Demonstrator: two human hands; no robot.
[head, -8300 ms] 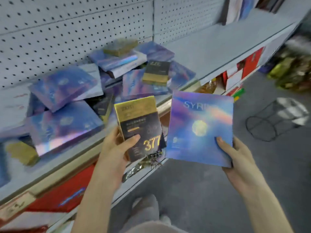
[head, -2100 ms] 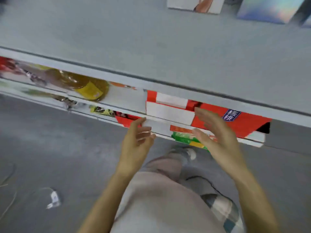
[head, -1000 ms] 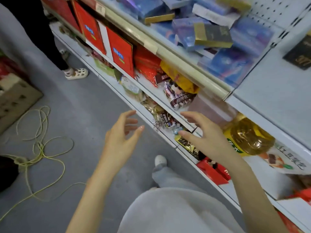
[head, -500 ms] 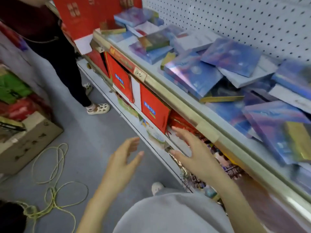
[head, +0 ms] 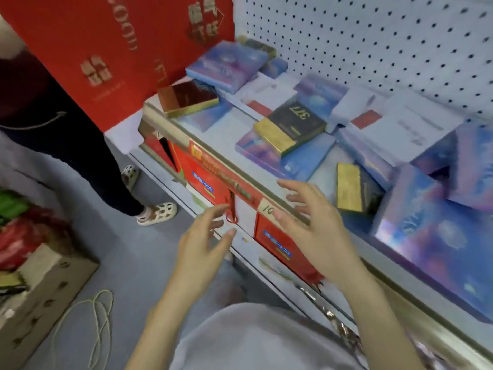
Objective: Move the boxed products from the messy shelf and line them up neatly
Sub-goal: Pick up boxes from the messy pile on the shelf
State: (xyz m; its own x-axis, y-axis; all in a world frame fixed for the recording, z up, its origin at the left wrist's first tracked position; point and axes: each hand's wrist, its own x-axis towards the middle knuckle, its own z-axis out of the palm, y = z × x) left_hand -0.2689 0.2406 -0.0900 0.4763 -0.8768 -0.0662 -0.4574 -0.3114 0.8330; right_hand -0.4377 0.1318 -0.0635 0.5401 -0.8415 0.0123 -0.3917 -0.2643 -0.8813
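The messy shelf [head: 229, 129] carries several boxes lying at odd angles. A black and gold "377" box [head: 290, 126] rests on a blue iridescent box [head: 301, 158]. Another gold-edged box [head: 352, 188] lies right of my right hand. A large iridescent box [head: 440, 236] leans at the right. A dark red and gold box [head: 188, 98] sits at the shelf's left end, below a further blue box [head: 226, 65]. My right hand [head: 312, 225] hovers empty over the shelf's front rail, fingers spread. My left hand [head: 205, 241] hangs empty in front of the lower shelf, fingers relaxed.
A person in dark trousers and sandals [head: 157, 212] stands at the left beside a big red bag [head: 112, 49]. Red boxes [head: 277, 247] fill the lower shelf. A cardboard carton [head: 45, 287] and a yellow cord [head: 101, 316] lie on the grey floor.
The view has swung left along the shelf towards its left end. Both hands, which held boxes eight seconds ago, stay empty and have risen closer to the shelf's front rail.
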